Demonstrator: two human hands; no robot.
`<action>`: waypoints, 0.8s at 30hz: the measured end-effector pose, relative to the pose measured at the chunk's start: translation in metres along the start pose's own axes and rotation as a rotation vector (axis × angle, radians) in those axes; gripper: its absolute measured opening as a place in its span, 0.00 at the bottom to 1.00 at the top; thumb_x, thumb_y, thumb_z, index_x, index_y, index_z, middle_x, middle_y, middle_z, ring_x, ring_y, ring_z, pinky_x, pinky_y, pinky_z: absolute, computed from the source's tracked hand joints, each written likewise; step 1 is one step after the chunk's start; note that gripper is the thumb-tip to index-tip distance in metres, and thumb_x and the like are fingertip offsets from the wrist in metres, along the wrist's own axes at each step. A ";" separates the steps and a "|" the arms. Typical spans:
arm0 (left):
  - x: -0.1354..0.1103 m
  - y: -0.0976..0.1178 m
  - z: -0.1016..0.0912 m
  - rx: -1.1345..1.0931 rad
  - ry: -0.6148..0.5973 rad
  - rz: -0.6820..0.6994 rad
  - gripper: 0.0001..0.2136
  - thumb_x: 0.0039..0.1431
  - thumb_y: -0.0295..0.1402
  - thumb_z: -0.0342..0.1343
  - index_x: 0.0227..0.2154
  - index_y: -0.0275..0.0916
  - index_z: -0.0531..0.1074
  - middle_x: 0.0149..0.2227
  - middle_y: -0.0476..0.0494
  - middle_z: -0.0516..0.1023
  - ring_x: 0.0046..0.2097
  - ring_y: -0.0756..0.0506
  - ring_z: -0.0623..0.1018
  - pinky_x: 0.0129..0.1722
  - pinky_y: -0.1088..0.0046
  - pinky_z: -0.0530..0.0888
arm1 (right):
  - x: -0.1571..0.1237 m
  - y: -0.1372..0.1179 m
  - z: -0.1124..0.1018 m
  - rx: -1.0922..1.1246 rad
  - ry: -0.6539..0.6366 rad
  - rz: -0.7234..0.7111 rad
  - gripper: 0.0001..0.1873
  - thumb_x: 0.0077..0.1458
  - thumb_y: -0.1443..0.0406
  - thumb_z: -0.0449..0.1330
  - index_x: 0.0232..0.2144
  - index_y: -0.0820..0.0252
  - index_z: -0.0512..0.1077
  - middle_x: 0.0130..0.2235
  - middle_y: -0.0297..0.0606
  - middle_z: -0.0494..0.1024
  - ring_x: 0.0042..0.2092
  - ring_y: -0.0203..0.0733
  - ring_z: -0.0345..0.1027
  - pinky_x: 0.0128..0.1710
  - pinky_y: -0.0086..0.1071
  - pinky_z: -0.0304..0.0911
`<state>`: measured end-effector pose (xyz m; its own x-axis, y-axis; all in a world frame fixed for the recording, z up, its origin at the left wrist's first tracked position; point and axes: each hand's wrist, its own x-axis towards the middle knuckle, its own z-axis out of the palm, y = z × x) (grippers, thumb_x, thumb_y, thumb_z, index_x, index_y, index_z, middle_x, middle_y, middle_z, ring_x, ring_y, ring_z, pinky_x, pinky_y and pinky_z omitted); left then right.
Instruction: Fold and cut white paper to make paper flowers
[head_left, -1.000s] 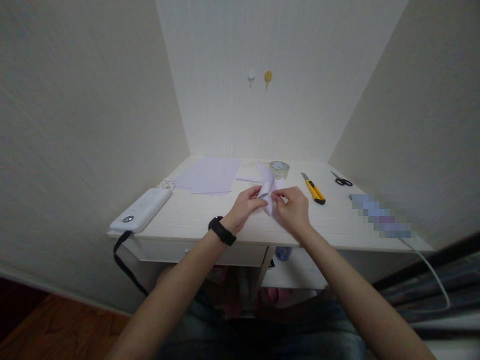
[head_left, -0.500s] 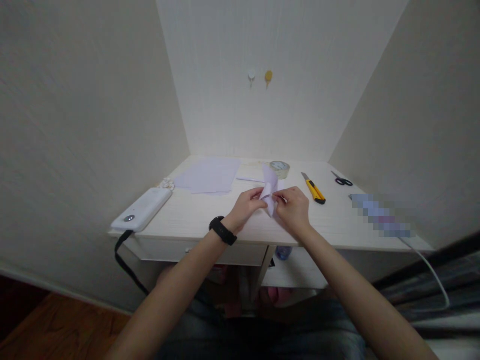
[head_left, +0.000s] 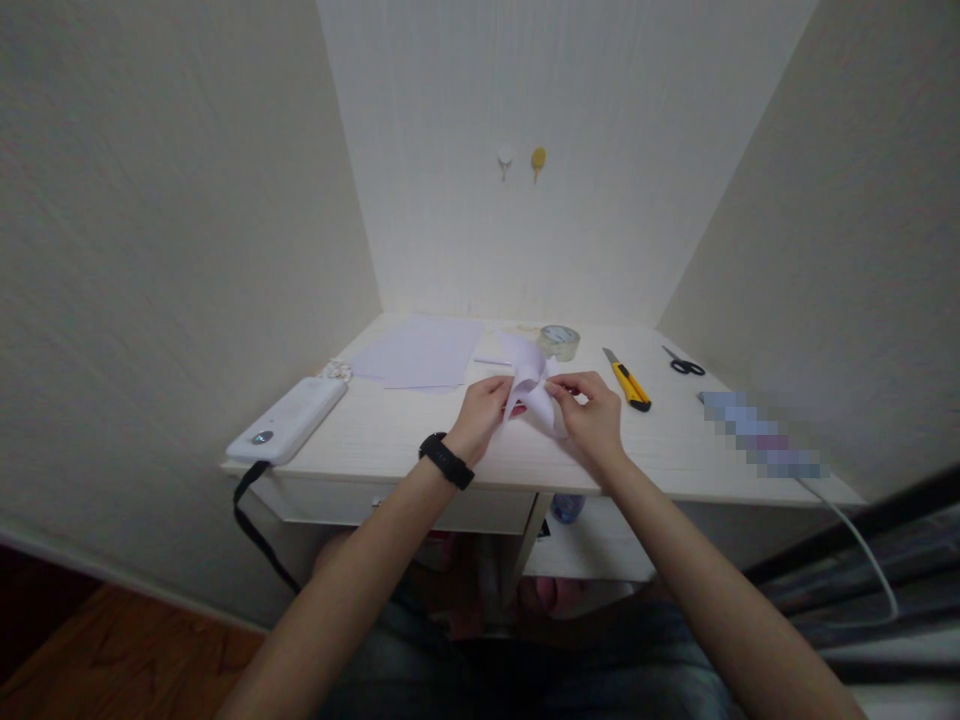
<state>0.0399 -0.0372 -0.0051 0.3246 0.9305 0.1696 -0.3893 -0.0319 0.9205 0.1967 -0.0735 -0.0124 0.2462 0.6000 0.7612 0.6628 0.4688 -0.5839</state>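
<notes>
A small folded piece of pale lilac paper (head_left: 529,380) is held up just above the white desk (head_left: 390,440), between both hands. My left hand (head_left: 484,415), with a black watch on its wrist, pinches the paper's left side with closed fingers. My right hand (head_left: 594,415) pinches the right side with thumb and forefinger. The paper's flaps stick up and out between the fingers.
Loose lilac sheets (head_left: 420,352) lie at the back left. A white power bank (head_left: 289,420) with a black strap sits at the desk's left edge. A tape roll (head_left: 559,341), a yellow utility knife (head_left: 628,380) and black scissors (head_left: 682,362) lie to the right. Walls close in on three sides.
Both hands have reworked the folded paper; its flaps now spread wider and lean left. The left hand's fingers have curled further round it. The hands stay in the same place.
</notes>
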 end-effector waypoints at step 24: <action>0.000 -0.003 -0.005 0.010 0.003 -0.034 0.09 0.42 0.30 0.69 0.29 0.34 0.79 0.31 0.42 0.80 0.33 0.49 0.74 0.38 0.71 0.70 | -0.002 -0.006 0.000 -0.082 -0.061 -0.156 0.08 0.56 0.66 0.59 0.28 0.54 0.77 0.32 0.39 0.81 0.38 0.48 0.69 0.40 0.42 0.65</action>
<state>0.0370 -0.0351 -0.0090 0.3351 0.9322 0.1372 -0.3693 -0.0040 0.9293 0.1929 -0.0773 -0.0103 0.0944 0.5637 0.8206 0.7454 0.5063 -0.4336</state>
